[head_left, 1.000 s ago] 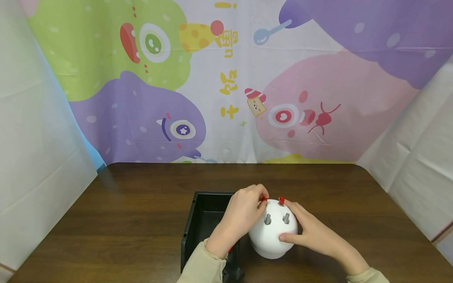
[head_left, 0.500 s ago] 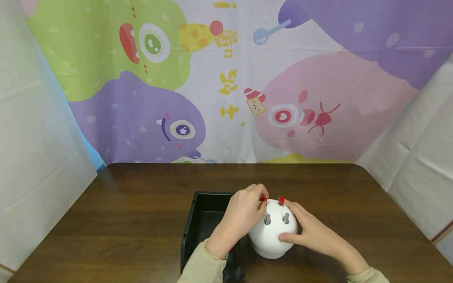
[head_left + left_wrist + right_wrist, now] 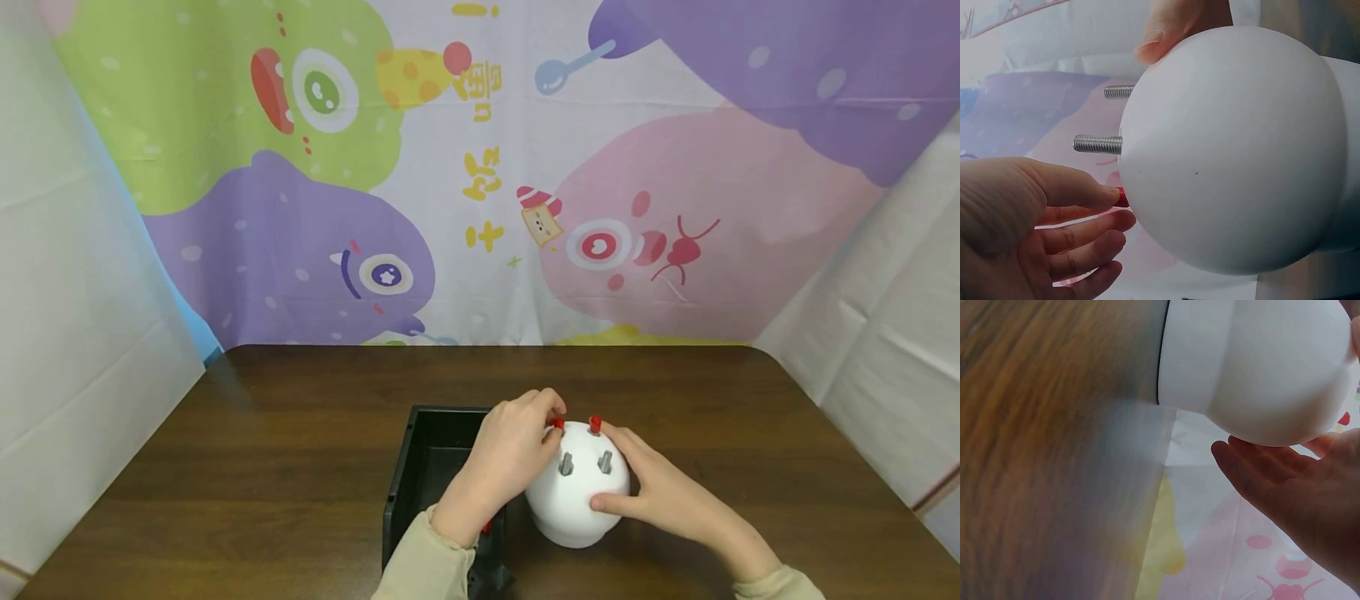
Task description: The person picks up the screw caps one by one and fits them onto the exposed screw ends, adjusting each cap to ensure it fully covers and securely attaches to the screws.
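A white ball-shaped body on a short round base stands on the table. Two bare threaded bolts stick out of it, a left one and a right one. My left hand pinches a small red cap between thumb and index finger against the ball's far left side; its other fingers are loosely bent in the left wrist view. A second red cap sits on the ball's far right. My right hand grips the ball's right side, thumb in front and fingers behind.
Left of the ball stands a black tray, partly covered by my left forearm. Something red shows inside it under the wrist. The brown wooden table ends at a printed cloth hanging behind.
Both hands stay almost in place. The left fingertips have shifted slightly at the red cap, which shows a little more. The ball has not visibly turned.
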